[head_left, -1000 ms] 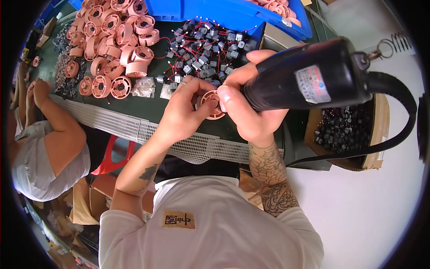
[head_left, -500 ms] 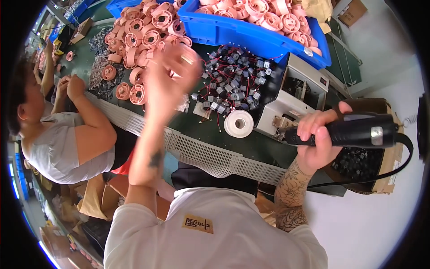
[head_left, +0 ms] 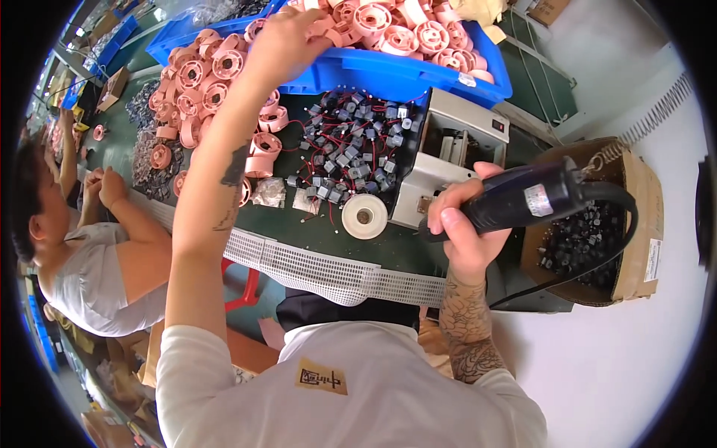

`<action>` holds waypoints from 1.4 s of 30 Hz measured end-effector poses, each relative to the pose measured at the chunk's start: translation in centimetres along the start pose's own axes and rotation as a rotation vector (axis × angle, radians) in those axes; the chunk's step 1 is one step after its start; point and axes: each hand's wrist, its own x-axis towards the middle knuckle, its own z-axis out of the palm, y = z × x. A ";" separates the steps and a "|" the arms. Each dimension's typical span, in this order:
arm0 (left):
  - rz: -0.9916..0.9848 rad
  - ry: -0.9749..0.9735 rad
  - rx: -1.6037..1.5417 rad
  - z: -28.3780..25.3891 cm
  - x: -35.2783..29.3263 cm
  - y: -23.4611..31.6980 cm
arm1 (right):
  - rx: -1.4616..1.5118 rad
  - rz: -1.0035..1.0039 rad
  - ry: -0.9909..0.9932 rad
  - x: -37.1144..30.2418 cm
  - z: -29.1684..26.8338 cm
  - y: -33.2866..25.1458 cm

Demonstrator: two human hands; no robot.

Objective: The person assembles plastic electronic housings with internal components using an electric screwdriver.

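My left hand (head_left: 287, 45) reaches to the left end of a blue bin (head_left: 358, 73) heaped with pink round plastic housings (head_left: 399, 39). Its thumb and fingers are apart, beside the housings there; I cannot make out any part held in them. My right hand (head_left: 468, 224) is wrapped around a black electric screwdriver (head_left: 515, 198), tilted with its tip end toward the left. A cord runs from the tool's back end, and a coiled spring (head_left: 657, 108) is attached there too. The screwdriver's tip is hidden near my fingers.
Small motors with red wires (head_left: 351, 142) lie beside a grey metal machine (head_left: 455, 142). A white spool (head_left: 364, 216) stands in front. More pink housings (head_left: 190, 104) are piled at left. A cardboard box (head_left: 646, 224) of dark parts stands at right. A co-worker (head_left: 104, 254) sits at left.
My left hand has moved up and away from the pink pile to the blue bin. My right hand has shifted left with the screwdriver, whose front has come away from the machine's corner.
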 end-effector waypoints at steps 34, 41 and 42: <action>0.216 -0.479 -0.754 -1.4 -17.1 10.4 | -0.219 -0.100 -0.045 0.2 -0.6 -0.9; -0.058 -0.062 -0.288 0.1 -13.8 6.9 | -0.209 -0.103 -0.042 0.1 -0.6 -0.9; 0.006 -0.085 -0.227 0.9 -13.0 6.0 | -0.188 -0.085 -0.031 0.2 -0.5 -0.8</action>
